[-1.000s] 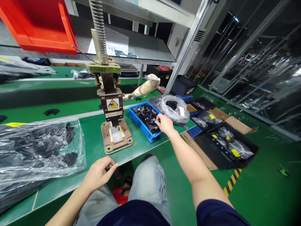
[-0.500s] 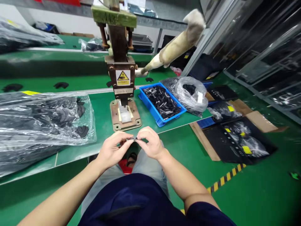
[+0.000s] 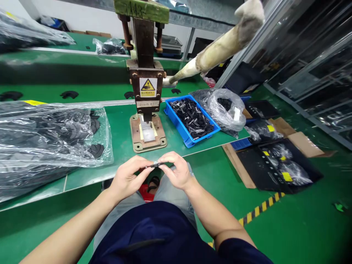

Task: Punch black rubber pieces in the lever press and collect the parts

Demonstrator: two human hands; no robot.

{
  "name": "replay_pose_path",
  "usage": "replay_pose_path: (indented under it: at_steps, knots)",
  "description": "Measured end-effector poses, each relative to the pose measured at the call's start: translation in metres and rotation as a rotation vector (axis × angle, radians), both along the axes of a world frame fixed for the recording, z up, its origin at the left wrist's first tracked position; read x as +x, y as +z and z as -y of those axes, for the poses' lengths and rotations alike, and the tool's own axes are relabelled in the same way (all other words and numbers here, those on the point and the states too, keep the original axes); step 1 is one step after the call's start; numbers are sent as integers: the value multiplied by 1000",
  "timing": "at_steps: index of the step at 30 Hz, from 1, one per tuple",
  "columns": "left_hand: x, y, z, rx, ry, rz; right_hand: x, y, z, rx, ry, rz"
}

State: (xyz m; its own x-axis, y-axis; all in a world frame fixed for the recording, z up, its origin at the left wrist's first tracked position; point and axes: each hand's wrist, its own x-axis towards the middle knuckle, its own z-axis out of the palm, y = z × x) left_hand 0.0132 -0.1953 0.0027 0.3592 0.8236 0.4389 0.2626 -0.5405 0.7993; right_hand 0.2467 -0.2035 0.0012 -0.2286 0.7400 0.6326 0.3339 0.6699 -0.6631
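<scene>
Between my two hands is a small, thin black part (image 3: 156, 165), pinched at both ends in front of the table edge. My left hand (image 3: 131, 175) grips its left end between thumb and fingers. The right end sits in the pinch of my right hand (image 3: 176, 171). Fingertips cover much of the part, so its exact kind does not show. Just beyond my hands stands a hand press (image 3: 145, 90) with a warning label, its ram over a pale metal fixture (image 3: 149, 134) on the base plate. A blue tray (image 3: 183, 137) full of small black parts is right of the press.
A large clear plastic bag (image 3: 55, 146) of black curved pieces covers the table's left side. The press's wrapped lever (image 3: 217, 51) sticks out to the upper right. Behind the tray lies another plastic bag (image 3: 228, 110). An open carton (image 3: 242, 168) with bagged parts stands at right.
The black part now shows more between my fingertips and looks longer and more tilted. My hands stay almost in place. The view has shifted slightly, so the press appears further right.
</scene>
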Motion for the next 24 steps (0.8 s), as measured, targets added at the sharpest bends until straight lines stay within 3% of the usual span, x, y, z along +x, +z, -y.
replay_pose_path:
  at_steps: [3, 6, 10, 14, 19, 24]
  knots:
    - [-1, 3, 4, -143, -1, -13, 0, -1, 0, 2, 2, -15]
    - [-2, 2, 3, -411, -64, 67, 2, 0, -3, 27, 52, 22]
    - [-2, -2, -5, -828, -229, 292, 4, 4, -10, 71, 182, 143]
    - [-4, -5, -9, -1043, -391, 372, 2, 8, -14, 80, 259, 211]
    - [-7, -5, -11, -1039, -465, 374, 6, 14, -17, 95, 235, 219]
    - [-15, -7, -50, -765, -176, 346, 31, 35, -33, 130, -43, 118]
